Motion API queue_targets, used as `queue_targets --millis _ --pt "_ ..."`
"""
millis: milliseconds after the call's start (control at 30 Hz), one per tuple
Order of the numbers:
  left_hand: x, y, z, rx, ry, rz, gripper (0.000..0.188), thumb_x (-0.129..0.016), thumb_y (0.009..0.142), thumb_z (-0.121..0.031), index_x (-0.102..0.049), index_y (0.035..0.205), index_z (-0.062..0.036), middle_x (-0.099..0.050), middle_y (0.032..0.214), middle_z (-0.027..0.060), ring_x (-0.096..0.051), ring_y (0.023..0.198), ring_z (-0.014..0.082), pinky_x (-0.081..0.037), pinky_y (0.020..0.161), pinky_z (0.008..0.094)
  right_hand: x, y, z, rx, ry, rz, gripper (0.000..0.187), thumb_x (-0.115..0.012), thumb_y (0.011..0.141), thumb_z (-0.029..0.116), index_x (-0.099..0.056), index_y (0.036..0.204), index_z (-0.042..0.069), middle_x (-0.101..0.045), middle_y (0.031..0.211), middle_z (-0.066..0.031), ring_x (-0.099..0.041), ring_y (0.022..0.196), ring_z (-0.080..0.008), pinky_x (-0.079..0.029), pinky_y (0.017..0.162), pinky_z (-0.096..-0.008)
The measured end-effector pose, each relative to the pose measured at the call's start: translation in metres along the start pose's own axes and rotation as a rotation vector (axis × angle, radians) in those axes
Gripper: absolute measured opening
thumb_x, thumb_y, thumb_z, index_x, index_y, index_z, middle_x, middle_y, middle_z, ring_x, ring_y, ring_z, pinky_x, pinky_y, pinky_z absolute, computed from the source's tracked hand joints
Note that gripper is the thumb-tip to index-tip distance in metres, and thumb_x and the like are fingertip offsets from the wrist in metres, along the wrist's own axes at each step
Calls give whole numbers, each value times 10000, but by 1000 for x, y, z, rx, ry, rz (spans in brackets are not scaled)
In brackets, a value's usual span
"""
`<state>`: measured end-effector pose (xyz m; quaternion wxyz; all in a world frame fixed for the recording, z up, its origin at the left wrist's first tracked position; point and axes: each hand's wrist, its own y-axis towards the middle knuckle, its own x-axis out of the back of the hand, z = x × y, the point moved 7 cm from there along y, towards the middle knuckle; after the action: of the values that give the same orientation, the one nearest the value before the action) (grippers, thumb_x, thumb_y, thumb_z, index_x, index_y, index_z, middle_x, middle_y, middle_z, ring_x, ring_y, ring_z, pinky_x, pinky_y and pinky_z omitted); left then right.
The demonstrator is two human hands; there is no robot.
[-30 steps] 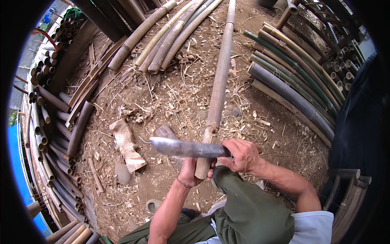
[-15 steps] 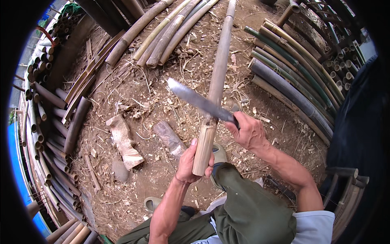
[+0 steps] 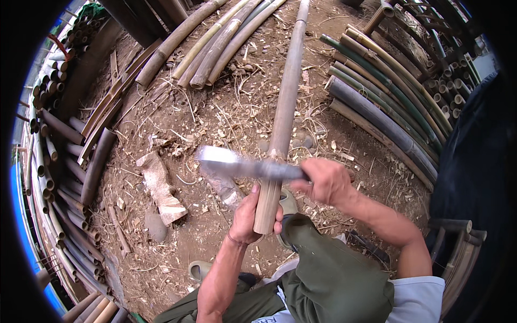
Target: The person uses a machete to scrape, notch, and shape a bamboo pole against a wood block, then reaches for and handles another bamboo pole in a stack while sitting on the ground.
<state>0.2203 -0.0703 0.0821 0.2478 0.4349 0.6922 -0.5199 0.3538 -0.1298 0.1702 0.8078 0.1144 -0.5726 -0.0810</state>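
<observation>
We begin at the left: stacked bamboo poles (image 3: pixel 64 177) lie along the left edge of the dirt ground (image 3: pixel 177 253), their cut ends facing us. A pale, flat strip of bamboo sheath (image 3: pixel 160 188) lies on the ground near them, with a grey stone (image 3: pixel 156 227) just below it.

Our left hand (image 3: pixel 252 215) is clenched around the near end of the long bamboo pole (image 3: pixel 281 118); the fingers wrap the stem fully and the thumb points up along it. The pole runs from this hand away toward the far edge of the ground, resting on the dirt at its far part. It is light brown, straight, with visible nodes and a clean-cut near end.

The machete blade (image 3: pixel 242 166) crosses the pole just above the left hand, blurred, its broad tip to the left. Our right hand (image 3: pixel 323 180) grips its handle, fingers closed tight.

A green-clad knee (image 3: pixel 328 269) sits below the hands. At the right edge, darker green and grey poles (image 3: pixel 388 107) lie side by side.
</observation>
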Motion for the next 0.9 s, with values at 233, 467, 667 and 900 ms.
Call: queue_targets --millis 233,467,667,900 --pt "0 -7 0 53 28 -150 747 -262 1016 -648 -588 1124 15 -657 733 103 -647 527 223 -542 457 324 -4 -6 -30 -301 118 -21 553 -478 989 592 -577 810 77 -611 661 -96 -626 525 -236 -536 480 -380" --pt "-9 -6 -4 74 -89 -126 772 -252 1020 -647 -614 1087 32 -641 735 125 -636 479 222 -524 419 312 10 8 23 97 131 -120 572 -383 1023 593 -576 844 86 -568 595 -73 -579 460 -217 -471 397 -342" --pt "-14 -5 -14 -38 25 -80 709 -281 1041 -590 -601 1090 42 -647 723 143 -654 508 228 -539 435 317 0 4 -20 -207 173 -120 561 -408 1019 585 -573 824 85 -548 591 -77 -563 449 -218 -467 396 -355" --pt "2 0 -21 -78 292 -146 681 -259 1050 -572 -577 1175 17 -677 835 130 -648 573 206 -564 568 330 0 9 -51 -394 172 -71 579 -425 1003 609 -600 835 84 -571 599 -79 -593 476 -204 -496 437 -372"
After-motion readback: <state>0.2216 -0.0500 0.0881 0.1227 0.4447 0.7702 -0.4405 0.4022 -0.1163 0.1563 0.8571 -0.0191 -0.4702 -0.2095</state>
